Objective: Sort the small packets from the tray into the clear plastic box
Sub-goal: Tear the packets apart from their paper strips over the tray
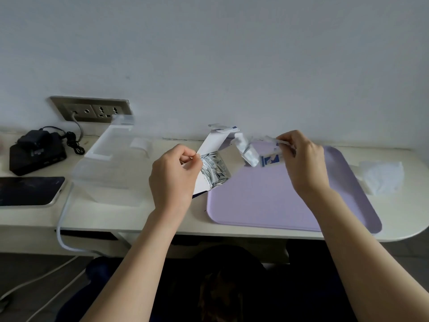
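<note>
Tray: lavender tray (290,205) lies on the right of the tabletop (144,217), its near part bare; it serves as the open surface for loose packets
Left hand: left hand (174,175) is over the tray's left edge, its fingers (193,160) pinching a flap of the white carton (210,145), probably to hold the mouth open
Carton: tipped towards the person, so the small packets (216,170) crammed inside it show
Right hand: right hand (304,163) is raised over the far part of the tray, its fingers (286,141) pinching a pale strip (274,140)
Loose packet: blue-printed packet (271,160) sits just below that grip; whether it hangs from the strip or rests on the tray cannot be told
Wrapper: crumpled wrapper (249,152) lies between carton and right hand
Clear plastic box: clear plastic box (102,168) stands left of the carton, lid propped open towards the wall, ready to receive; no packets can be made out in it, so sorting looks barely begun
Surroundings: tablet (30,190) and black device (37,154) far left, tissue (380,177) far right, wall socket (92,110) behind
</note>
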A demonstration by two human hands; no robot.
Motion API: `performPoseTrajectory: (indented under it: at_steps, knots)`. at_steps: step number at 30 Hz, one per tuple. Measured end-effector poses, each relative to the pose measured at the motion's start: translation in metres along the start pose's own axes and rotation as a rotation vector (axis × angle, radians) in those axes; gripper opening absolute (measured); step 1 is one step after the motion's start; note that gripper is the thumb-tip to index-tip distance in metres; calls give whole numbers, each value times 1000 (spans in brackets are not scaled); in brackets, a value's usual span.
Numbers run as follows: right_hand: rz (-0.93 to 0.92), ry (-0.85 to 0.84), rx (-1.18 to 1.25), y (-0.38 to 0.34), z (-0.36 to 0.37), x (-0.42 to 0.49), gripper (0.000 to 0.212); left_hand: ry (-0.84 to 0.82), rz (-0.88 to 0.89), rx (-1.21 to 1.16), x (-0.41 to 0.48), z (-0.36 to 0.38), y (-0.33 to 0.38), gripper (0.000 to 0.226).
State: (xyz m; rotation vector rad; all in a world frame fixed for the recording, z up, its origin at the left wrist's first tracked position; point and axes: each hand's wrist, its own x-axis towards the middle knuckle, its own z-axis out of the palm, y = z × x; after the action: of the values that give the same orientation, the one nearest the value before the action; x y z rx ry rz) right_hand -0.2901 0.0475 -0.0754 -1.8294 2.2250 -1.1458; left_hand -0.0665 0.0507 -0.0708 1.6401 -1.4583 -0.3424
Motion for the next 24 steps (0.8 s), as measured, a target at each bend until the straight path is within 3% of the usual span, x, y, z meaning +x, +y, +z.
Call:
performPoseTrajectory:
  at_steps: [6,16,20,24]
  knots:
    - [-30,116,-119,4,-5,-1,20,-7,15,3,-3,4,4,8]
    - [-167,-26,-62,-11,12,-6,36,-19,35,4,-3,4,5,8]
    - [-240,-159,90,-37,18,-19,18,-38,42,2,-3,3,5,8]
    - [-236,-400,9,-52,37,-34,17,-74,62,-6,-4,1,5,8]
